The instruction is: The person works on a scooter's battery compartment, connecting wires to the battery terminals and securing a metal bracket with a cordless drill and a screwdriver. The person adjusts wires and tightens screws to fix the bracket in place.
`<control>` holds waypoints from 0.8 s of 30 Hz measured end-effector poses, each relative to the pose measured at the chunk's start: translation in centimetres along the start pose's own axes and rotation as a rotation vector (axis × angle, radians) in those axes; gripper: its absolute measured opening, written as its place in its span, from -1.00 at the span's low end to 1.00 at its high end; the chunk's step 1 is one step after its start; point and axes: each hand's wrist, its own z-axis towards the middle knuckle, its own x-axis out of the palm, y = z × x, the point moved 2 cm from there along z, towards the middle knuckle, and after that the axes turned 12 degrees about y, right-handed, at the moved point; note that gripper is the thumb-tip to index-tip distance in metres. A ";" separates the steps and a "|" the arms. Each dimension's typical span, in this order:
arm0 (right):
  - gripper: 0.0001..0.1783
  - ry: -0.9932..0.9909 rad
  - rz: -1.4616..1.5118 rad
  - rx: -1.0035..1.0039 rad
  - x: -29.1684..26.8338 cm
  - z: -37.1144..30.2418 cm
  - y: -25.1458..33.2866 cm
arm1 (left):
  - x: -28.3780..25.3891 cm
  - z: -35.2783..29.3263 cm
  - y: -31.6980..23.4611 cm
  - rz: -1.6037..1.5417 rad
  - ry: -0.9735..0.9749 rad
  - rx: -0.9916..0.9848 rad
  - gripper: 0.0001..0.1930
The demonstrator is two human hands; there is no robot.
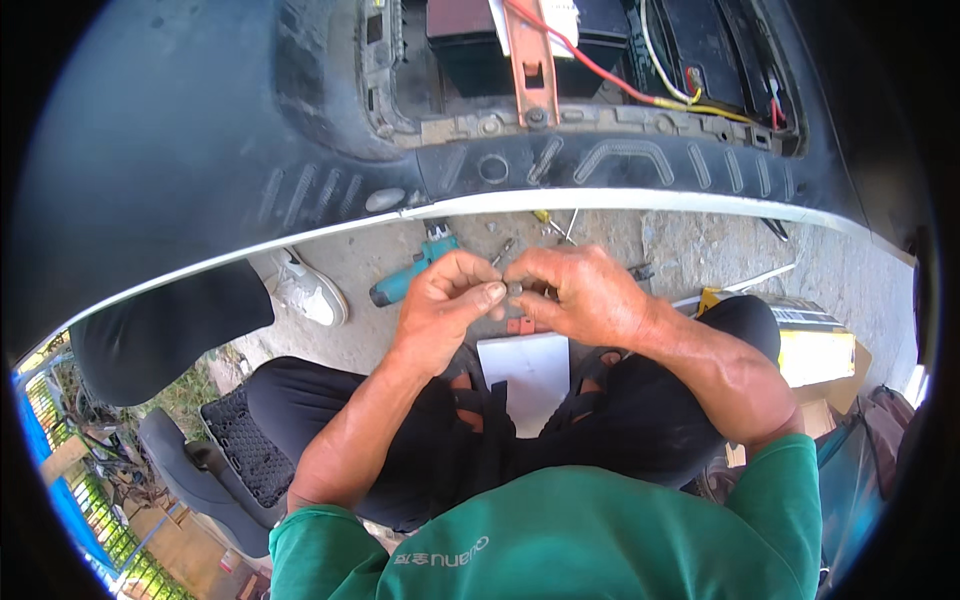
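Small grey piece, rounded, looks hard; too small to tell more. It sits between the fingertips of both hands, above the concrete floor, in front of the dark panel. Right hand: thumb and forefinger clamped on the piece. Left hand: thumb and fingers curled in close beside it; cannot tell whether they grip it or just touch.

Below the hands: flat, smooth white rectangle between the feet, small orange block at its far edge. Left of the hands: teal power drill, plastic body, black chuck end. Yellow-handled tool near the panel edge. Right: yellow-and-white cardboard box, square-edged.

Beyond: smooth dark panel with raised ribs and a thin pale rim; in its opening, a boxy battery, flat orange metal strap, thin red wire. Grey shoe at left.
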 end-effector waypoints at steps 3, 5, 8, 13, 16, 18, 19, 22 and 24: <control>-0.76 0.034 0.105 -0.064 -0.9 -0.4 1.6 | -1.9 -0.4 -2.2 0.438 -0.215 0.042 -0.84; -0.71 0.118 0.372 -0.025 -1.4 -0.4 1.4 | -3.5 -0.3 -3.5 0.783 -0.349 -0.028 -0.77; -0.66 0.227 0.963 0.116 -1.6 0.3 1.4 | -6.8 0.7 -0.9 1.456 -0.270 -0.278 -0.45; -0.80 0.289 1.052 0.078 -1.6 1.0 1.1 | -14.9 2.4 9.9 1.817 -0.089 -0.413 0.08; -0.83 0.311 1.124 0.097 -2.2 0.1 1.1 | -15.3 2.8 10.8 1.803 -0.079 -0.321 0.13; -0.83 0.324 1.114 0.107 -2.6 -0.1 1.4 | -15.9 3.0 11.7 1.796 -0.086 -0.317 0.13; -0.82 0.318 1.060 0.072 -2.9 -0.2 1.8 | -16.1 3.1 12.0 1.794 -0.093 -0.312 0.13; -0.82 0.179 0.821 -0.162 -3.7 -0.1 2.8 | -15.0 3.2 11.2 1.710 -0.110 -0.350 0.14; -0.83 0.045 0.703 -0.188 -6.0 -0.3 3.8 | -12.9 2.4 8.9 1.664 -0.065 -0.368 0.11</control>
